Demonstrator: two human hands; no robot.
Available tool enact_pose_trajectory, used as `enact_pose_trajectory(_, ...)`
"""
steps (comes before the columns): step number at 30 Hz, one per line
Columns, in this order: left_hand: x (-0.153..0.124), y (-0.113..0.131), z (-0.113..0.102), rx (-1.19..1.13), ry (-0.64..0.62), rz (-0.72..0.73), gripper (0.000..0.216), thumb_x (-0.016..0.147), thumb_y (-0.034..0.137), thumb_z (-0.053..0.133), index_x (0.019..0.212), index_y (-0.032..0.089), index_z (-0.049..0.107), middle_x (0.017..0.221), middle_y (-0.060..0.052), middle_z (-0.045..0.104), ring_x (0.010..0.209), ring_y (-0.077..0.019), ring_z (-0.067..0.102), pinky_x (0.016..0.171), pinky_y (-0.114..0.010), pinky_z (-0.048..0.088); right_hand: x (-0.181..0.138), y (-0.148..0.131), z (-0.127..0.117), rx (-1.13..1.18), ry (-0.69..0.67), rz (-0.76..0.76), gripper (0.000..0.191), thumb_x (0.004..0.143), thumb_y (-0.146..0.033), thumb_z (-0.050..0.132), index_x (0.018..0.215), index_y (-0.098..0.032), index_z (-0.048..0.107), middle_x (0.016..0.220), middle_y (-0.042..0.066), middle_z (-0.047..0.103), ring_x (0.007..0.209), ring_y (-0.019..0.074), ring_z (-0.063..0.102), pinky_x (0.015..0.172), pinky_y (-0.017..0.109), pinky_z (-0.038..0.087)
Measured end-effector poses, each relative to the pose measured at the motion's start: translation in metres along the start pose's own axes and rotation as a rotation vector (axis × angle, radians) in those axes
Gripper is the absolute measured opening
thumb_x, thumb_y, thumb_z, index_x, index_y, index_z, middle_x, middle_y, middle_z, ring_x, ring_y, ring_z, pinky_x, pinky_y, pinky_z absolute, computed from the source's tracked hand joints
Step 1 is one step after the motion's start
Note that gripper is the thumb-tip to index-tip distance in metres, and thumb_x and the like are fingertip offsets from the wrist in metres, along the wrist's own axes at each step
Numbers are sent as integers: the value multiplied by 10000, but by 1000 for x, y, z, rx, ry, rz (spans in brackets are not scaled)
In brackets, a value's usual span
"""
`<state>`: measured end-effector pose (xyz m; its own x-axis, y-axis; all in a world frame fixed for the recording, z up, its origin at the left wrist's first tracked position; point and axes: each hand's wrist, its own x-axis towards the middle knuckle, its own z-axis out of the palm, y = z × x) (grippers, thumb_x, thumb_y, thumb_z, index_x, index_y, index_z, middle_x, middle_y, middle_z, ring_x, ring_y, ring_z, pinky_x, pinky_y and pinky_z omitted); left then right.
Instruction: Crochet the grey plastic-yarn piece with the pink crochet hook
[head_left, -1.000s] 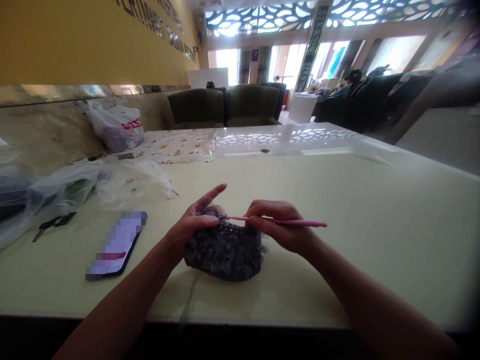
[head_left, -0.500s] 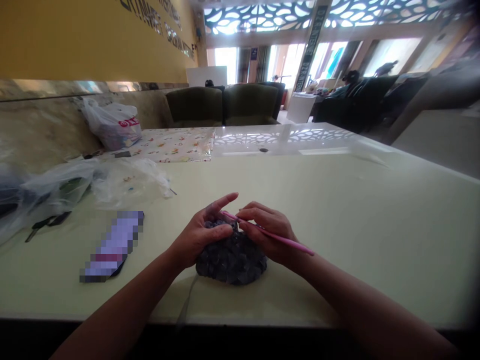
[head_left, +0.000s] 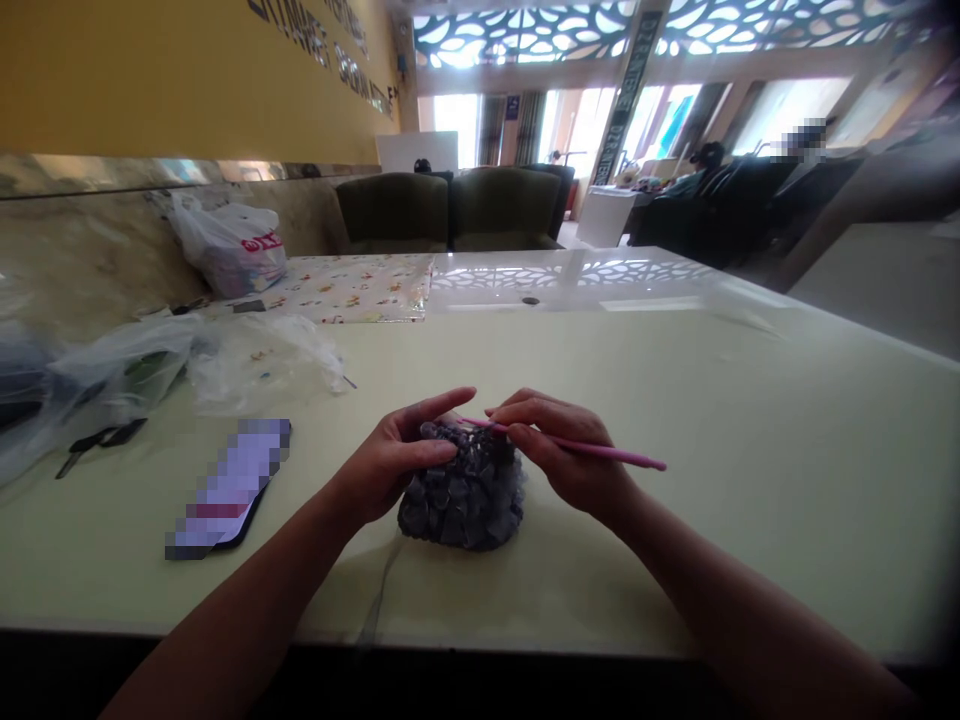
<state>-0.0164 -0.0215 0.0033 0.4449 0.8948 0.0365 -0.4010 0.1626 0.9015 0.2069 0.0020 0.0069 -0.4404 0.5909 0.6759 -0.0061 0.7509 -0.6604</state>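
A dark grey-purple crochet piece (head_left: 463, 492) rests on the pale table (head_left: 750, 420) just in front of me. My left hand (head_left: 397, 455) pinches its upper left edge, with the index finger stretched out over the top. My right hand (head_left: 562, 450) is closed round a pink crochet hook (head_left: 600, 451), whose tip meets the top edge of the piece. A grey strand of yarn (head_left: 379, 595) trails from the piece toward the table's near edge.
A phone (head_left: 229, 487) lies left of my hands, with scissors (head_left: 97, 444) and crumpled clear plastic bags (head_left: 187, 365) beyond it. A white shopping bag (head_left: 229, 247) and a patterned sheet (head_left: 352, 287) sit at the far left. Armchairs (head_left: 450, 210) stand behind the table.
The hook's handle has swung back up from pointing low right to nearly level. The crochet piece has turned slightly between my hands, and my left index finger has lowered.
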Motion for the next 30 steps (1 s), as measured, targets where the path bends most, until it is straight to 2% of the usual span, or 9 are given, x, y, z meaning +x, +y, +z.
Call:
enact_pose_trajectory(5, 0, 2, -1, -20, 42, 24, 556, 743, 136, 767, 1274, 275, 679, 906, -13, 752, 843, -157, 697, 836, -275, 533, 6, -2, -12, 23, -152, -25, 160, 972, -217, 554, 976, -187, 711, 925, 63, 703, 872, 173, 679, 758, 306, 553)
enact_pose_trajectory(8, -1, 3, 1, 22, 80, 54, 589, 729, 142, 778, 1288, 291, 668, 869, 5, 719, 858, -155, 682, 865, -282, 521, 8, -4, -16, -13, -230, -44, 170, 976, -195, 543, 999, -177, 711, 960, 75, 701, 901, 173, 681, 811, 318, 564)
enact_pose_trajectory(12, -4, 5, 6, 142, 159, 120, 633, 738, 163, 779, 1337, 307, 631, 878, 4, 696, 910, -171, 661, 883, -293, 500, 9, -7, -20, -92, -267, -84, 172, 978, -195, 538, 1020, -181, 704, 1001, 84, 701, 936, 183, 679, 837, 321, 567)
enact_pose_trajectory(16, -6, 3, 10, 287, 211, 217, 639, 754, 172, 769, 1354, 329, 614, 885, 7, 687, 908, -170, 636, 902, -301, 481, 9, -9, -22, -238, -294, -201, 162, 977, -187, 531, 1022, -191, 686, 982, 76, 694, 895, 175, 664, 841, 326, 558)
enact_pose_trajectory(19, -7, 0, 15, 441, 278, 306, 630, 783, 173, 747, 1374, 332, 595, 887, 11, 687, 845, -150, 608, 878, -282, 475, 9, -12, -18, -459, -303, -306, 139, 966, -169, 532, 921, -192, 662, 874, 49, 671, 771, 154, 623, 850, 347, 539)
enact_pose_trajectory(22, -8, -7, 23, 591, 352, 396, 664, 800, 154, 733, 1409, 349, 554, 884, 24, 680, 842, -143, 593, 919, -274, 460, 6, -11, -4, -717, -256, -407, 188, 961, -140, 503, 820, -194, 615, 761, 22, 625, 669, 142, 550, 848, 366, 517)
enact_pose_trajectory(25, -7, -15, 27, 571, 394, 421, 696, 788, 148, 751, 1412, 374, 543, 869, 37, 652, 945, -145, 597, 1021, -274, 414, 0, -5, 14, -882, -87, -434, 235, 951, -113, 492, 742, -197, 558, 671, 3, 539, 610, 139, 446, 805, 354, 496)
enact_pose_trajectory(27, -6, -18, 27, 422, 392, 344, 706, 775, 163, 771, 1406, 385, 545, 865, 42, 629, 952, -136, 597, 998, -266, 429, -4, 0, 24, -911, 3, -427, 247, 938, -102, 503, 713, -200, 528, 649, -2, 489, 601, 139, 401, 758, 332, 484)
enact_pose_trajectory(30, -3, -18, 23, 151, 316, 153, 720, 743, 165, 800, 1393, 363, 562, 830, 44, 624, 821, -105, 596, 854, -235, 472, -9, 8, 28, -864, 45, -427, 226, 934, -116, 518, 727, -208, 522, 656, -4, 478, 616, 144, 405, 748, 324, 494)
